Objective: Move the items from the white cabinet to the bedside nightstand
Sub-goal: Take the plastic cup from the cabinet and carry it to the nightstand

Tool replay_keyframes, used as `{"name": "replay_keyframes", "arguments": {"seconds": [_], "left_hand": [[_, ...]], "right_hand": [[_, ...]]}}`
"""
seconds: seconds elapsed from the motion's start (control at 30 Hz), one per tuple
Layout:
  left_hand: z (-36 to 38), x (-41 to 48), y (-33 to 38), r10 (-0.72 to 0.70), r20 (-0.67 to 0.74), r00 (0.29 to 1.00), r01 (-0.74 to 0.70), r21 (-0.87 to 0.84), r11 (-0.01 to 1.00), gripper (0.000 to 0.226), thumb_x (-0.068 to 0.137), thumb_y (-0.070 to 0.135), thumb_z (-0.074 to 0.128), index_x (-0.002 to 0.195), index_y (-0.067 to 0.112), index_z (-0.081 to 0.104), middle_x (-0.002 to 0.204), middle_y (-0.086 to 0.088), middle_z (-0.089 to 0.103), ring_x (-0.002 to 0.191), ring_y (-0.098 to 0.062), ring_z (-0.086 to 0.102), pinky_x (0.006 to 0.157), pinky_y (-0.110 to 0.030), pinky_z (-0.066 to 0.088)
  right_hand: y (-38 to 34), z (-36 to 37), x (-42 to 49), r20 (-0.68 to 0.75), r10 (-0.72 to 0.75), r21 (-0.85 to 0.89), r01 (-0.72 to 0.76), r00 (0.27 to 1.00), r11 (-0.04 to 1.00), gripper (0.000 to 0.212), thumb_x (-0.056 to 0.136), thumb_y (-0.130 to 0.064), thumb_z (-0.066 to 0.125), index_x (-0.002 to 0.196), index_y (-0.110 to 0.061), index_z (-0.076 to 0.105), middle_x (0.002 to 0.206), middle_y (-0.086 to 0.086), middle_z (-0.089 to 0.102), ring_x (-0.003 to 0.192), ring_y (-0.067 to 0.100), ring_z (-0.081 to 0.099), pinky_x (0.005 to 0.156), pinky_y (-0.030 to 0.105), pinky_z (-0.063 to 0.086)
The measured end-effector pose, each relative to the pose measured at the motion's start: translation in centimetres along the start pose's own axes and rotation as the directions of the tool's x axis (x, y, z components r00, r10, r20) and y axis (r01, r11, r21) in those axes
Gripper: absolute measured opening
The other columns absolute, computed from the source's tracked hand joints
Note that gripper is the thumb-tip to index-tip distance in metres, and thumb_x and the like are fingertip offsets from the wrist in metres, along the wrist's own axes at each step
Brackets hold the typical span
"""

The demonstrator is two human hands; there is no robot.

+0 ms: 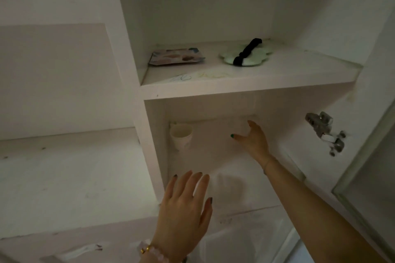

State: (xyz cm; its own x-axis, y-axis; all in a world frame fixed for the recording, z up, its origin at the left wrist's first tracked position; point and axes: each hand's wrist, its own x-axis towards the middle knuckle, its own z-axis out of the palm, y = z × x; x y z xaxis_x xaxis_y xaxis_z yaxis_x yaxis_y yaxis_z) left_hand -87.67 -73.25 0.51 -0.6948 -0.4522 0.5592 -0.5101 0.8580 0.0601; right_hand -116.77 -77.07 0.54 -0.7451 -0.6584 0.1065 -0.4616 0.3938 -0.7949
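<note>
The white cabinet [245,88] stands open with two shelves in view. On the upper shelf lie a flat patterned tray [176,57] at the left and a pale green flower-shaped dish [248,56] with a black hair tie [248,51] across it. On the lower shelf a white cup [181,137] stands in the back left corner. My right hand [253,139] reaches deep into the lower shelf, fingers spread, holding nothing, to the right of the cup. My left hand [186,205] hovers open at the shelf's front edge.
The cabinet door [372,168] hangs open at the right, with a metal hinge [324,130] on the inner side wall. A white ledge [70,168] runs along the left of the cabinet.
</note>
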Motion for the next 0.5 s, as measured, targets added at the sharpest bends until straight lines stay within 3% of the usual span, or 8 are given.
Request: {"name": "replay_keyframes", "arguments": {"seconds": [0.2,0.5], "left_hand": [[1.3,0.5,0.8,-0.051,-0.032,0.998,0.052,0.045,0.998,0.044,0.084,0.037,0.045,0.116,0.015,0.066,0.115,-0.001,0.067,0.107,-0.025,0.064,0.090,-0.048,0.051],[2.3,1.3,1.7,-0.063,-0.066,0.996,0.067,0.053,0.996,0.043,0.085,0.036,0.046,0.117,0.013,0.064,0.116,-0.003,0.066,0.109,-0.026,0.062,0.090,-0.048,0.051]], "right_hand": [[0.6,2.0,4.5,0.049,0.036,-0.015,-0.035,0.998,0.999,0.093,0.075,-0.042,0.074,0.146,-0.011,0.023,0.151,0.009,0.026,0.135,0.028,0.033,0.104,0.038,0.034],[1.2,2.9,5.9,-0.017,0.020,-0.056,-0.021,1.000,0.998,0.072,0.081,-0.034,0.068,0.140,-0.008,0.036,0.140,0.014,0.042,0.124,0.031,0.045,0.097,0.037,0.038]]}}
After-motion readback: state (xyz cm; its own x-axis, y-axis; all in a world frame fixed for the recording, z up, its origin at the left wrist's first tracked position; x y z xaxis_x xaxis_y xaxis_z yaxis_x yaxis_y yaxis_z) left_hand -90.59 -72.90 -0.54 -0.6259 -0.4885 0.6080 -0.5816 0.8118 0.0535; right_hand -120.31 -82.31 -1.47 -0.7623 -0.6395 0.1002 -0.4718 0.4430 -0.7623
